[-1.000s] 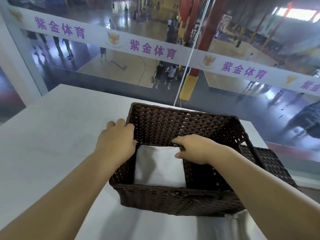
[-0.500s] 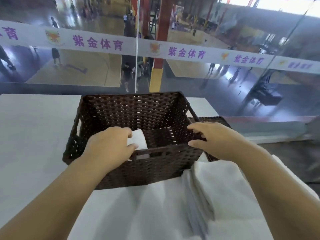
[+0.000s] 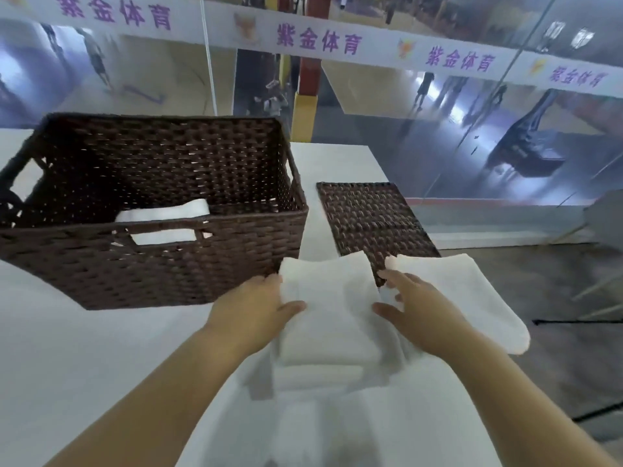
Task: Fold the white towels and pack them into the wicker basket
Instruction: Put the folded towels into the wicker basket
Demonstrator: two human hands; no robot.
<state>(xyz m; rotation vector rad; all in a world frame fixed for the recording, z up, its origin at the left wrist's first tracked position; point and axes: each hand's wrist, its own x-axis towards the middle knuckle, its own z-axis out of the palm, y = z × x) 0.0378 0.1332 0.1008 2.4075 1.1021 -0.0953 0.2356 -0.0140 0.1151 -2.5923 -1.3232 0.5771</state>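
Note:
A dark brown wicker basket (image 3: pixel 175 264) stands on the white table at the left, with one folded white towel (image 3: pixel 165 210) lying inside it. Right of the basket's front corner lies a folded white towel (image 3: pixel 330 308) on top of a small stack of towels. My left hand (image 3: pixel 256 308) grips that towel's left edge, thumb on top. My right hand (image 3: pixel 414 308) is at its right edge, thumb on the cloth and fingers spread. Another white towel (image 3: pixel 472 298) hangs over the table's right edge.
A flat brown wicker lid (image 3: pixel 374 217) lies to the right of the basket, partly under the towels. More white cloth (image 3: pixel 337 426) is spread near me. The table (image 3: pixel 67 348) ends at the right; a glass wall runs behind it.
Both hands have left the basket and moved right and toward me, onto the folded towel on the stack. The view has swung right, so the basket now sits at the left.

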